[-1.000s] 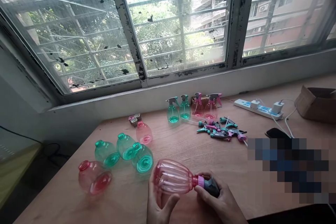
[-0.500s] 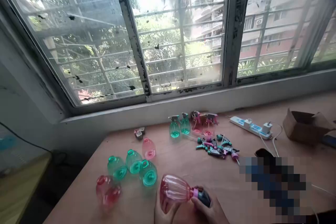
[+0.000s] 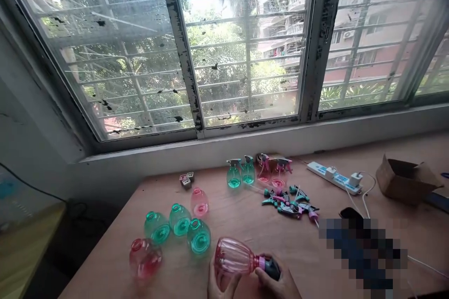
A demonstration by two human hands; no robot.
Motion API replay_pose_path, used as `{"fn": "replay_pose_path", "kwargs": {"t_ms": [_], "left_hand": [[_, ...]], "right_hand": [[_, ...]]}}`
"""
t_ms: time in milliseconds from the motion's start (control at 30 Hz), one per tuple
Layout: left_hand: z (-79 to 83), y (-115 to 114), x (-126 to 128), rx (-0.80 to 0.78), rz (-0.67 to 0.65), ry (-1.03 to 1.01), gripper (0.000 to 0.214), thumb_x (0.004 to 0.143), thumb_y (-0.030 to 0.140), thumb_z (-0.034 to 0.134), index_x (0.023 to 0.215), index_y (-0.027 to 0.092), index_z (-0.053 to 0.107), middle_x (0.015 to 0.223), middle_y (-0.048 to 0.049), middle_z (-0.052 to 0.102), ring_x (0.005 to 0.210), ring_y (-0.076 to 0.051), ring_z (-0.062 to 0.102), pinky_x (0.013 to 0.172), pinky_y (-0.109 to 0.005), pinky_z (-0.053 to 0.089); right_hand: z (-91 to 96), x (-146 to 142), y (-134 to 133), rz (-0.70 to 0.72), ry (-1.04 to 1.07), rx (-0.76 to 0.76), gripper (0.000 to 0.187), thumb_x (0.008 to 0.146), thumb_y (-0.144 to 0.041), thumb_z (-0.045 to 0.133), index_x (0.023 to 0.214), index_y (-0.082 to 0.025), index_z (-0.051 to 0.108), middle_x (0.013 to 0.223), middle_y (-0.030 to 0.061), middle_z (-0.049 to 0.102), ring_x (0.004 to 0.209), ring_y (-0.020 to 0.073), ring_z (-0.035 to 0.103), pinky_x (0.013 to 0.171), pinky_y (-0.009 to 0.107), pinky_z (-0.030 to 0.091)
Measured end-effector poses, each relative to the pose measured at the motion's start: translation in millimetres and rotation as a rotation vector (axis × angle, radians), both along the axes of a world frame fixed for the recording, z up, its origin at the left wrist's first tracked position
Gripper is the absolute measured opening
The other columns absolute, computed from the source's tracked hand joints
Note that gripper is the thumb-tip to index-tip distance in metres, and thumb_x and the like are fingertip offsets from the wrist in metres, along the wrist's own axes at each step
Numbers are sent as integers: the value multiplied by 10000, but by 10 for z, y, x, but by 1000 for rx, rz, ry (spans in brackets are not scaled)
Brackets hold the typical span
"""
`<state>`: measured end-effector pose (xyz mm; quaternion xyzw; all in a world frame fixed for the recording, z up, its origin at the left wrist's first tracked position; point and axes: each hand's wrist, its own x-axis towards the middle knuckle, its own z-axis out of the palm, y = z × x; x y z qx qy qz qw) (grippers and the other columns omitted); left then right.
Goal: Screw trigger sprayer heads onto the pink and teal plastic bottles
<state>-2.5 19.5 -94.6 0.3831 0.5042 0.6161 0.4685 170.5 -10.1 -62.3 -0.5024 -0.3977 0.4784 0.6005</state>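
At the bottom edge my left hand (image 3: 219,285) cups a clear pink bottle (image 3: 233,258) lying on its side. My right hand (image 3: 277,284) is closed around the dark spray head (image 3: 271,266) at the bottle's pink collar. Left of them lie loose bottles without heads: three green bottles (image 3: 180,226) and two pink bottles (image 3: 144,258). Further back stand several finished spray bottles (image 3: 257,173), green and pink. A pile of loose spray heads (image 3: 289,201) lies in front of them.
The wooden table (image 3: 252,224) runs under a barred window (image 3: 224,46). A white power strip (image 3: 335,178) with chargers, a dark phone (image 3: 351,213) and an open cardboard box (image 3: 405,178) sit at the right. Small cubes (image 3: 186,179) lie near the sill. A blurred patch covers the lower right.
The view has tilted up, so the table and my hands sit lower in the picture. Both hands keep the same hold on the pink bottle and its head.
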Motion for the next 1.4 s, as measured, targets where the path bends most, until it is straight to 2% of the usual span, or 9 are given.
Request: {"fn": "replay_pose_path", "kwargs": {"t_ms": [167, 400, 500, 633, 733, 867, 933, 1200, 1400], "left_hand": [[60, 48, -55, 111, 101, -106, 963, 314, 415, 945, 1195, 273, 584, 1199, -110, 685, 1182, -391, 615, 882, -393, 570], [208, 2, -15, 51, 27, -67, 721, 620, 500, 833, 1225, 184, 600, 1222, -133, 693, 1194, -336, 630, 972, -369, 527], [295, -22, -35, 2, -59, -65, 734, 628, 485, 839, 1250, 179, 598, 1300, -137, 665, 1274, -342, 579, 1055, -387, 479], [357, -28, -68, -33, -182, -103, 788, 593, 448, 874, 1272, 174, 582, 1273, -158, 683, 1232, -349, 615, 1023, -397, 510], [341, -26, -54, 12, -198, -122, 776, 622, 416, 868, 1294, 175, 566, 1236, -156, 700, 1175, -326, 654, 998, -373, 526], [289, -1, -43, 42, -134, -160, 864, 524, 393, 917, 1288, 185, 570, 1145, -133, 737, 1070, -324, 700, 945, -386, 564], [271, 25, -60, 19, -133, -157, 821, 522, 355, 919, 1261, 195, 599, 1154, -121, 735, 1051, -323, 708, 941, -408, 570], [155, 68, -99, -10, -116, -165, 716, 516, 264, 917, 1187, 278, 666, 1147, -53, 739, 1081, -306, 694, 974, -464, 550], [175, 3, -94, -6, -166, -179, 729, 529, 232, 919, 1210, 287, 667, 1203, -76, 719, 1092, -314, 689, 989, -494, 535]], "right_hand": [[-42, -2, 36, 61, -24, 9, 450, 610, -552, 817, 864, -193, 721, 711, 56, 738, 701, 283, 704, 648, 353, 561], [-103, 54, -21, 122, 59, 25, 383, 687, -447, 830, 940, -185, 713, 770, 35, 734, 681, 223, 676, 626, 313, 543], [-36, 69, -46, 123, 113, 23, 389, 702, -422, 840, 973, -180, 702, 780, 36, 739, 700, 232, 699, 658, 332, 556], [5, 60, -57, 103, 140, 6, 379, 729, -456, 820, 941, -178, 673, 780, 50, 742, 707, 261, 731, 677, 368, 572], [11, 45, -71, 117, 125, 3, 378, 729, -474, 811, 920, -179, 671, 800, 52, 734, 734, 274, 732, 695, 381, 576], [43, 40, -105, 131, 3, 55, 346, 744, -464, 792, 917, -181, 695, 825, 49, 728, 783, 255, 684, 709, 341, 542], [60, 45, -115, 133, -42, 68, 341, 738, -456, 795, 918, -182, 703, 821, 42, 728, 778, 245, 665, 709, 325, 521], [-36, 61, -118, 107, -198, 101, 336, 790, -484, 737, 967, -200, 708, 895, 81, 771, 848, 285, 693, 768, 344, 527], [0, 10, -131, 60, -215, 56, 324, 761, -494, 756, 898, -204, 707, 818, 66, 748, 782, 271, 687, 717, 331, 533]]}}
